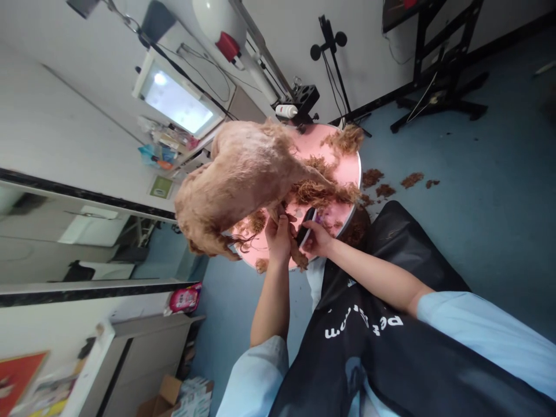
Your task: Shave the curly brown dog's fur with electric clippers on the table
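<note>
A closely shorn brown dog (247,174) stands on a round pink grooming table (350,168). My left hand (278,238) is closed around one of the dog's legs, whose furry paw (299,258) shows below the fingers. In my right hand (318,238) are black hair clippers (306,227), held close beside that leg. Whether the blade touches the fur cannot be made out. Clumps of cut brown fur (310,191) lie on the table around the dog's legs.
A white bottle (286,111) sits in a black holder (306,101) at the table's far side. More cut fur (412,180) lies on the blue floor. A black stand (334,58) and a black-framed table (434,69) stand beyond. My black apron (391,353) hangs close to the table edge.
</note>
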A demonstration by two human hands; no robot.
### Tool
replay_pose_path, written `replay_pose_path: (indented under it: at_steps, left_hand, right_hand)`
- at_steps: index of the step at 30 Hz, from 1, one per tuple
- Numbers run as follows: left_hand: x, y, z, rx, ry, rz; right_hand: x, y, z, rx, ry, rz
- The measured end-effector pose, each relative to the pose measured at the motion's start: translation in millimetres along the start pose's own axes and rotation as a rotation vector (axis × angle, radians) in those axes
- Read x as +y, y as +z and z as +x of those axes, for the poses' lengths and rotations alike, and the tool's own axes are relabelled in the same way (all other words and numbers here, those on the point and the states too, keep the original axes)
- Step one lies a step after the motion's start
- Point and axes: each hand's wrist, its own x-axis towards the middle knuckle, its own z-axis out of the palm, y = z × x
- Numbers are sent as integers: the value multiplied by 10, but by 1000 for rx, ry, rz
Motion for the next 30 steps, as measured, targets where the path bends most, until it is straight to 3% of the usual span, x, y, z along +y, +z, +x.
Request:
replay_pose_path:
  at_steps: [3, 7, 11, 16, 21, 30]
  left_hand:
    - [25, -82, -36, 25, 97, 477]
    - [86, -196, -104, -98, 80, 884]
    - [84, -258, -105, -196, 65, 837]
    - [28, -357, -58, -247, 117, 805]
    - [48, -394, -52, -343, -16, 696]
    - [124, -351, -40, -341, -53, 637]
  right_hand:
    - [35, -19, -89, 54, 23, -2]
    - [-71, -67, -88, 201, -104, 30]
    - [-183, -46, 21, 285, -213, 107]
    - [-130, 36, 8, 245, -130, 152]
    - [-63, 56, -18, 262, -148, 207]
    - [52, 27, -34, 301, -176, 251]
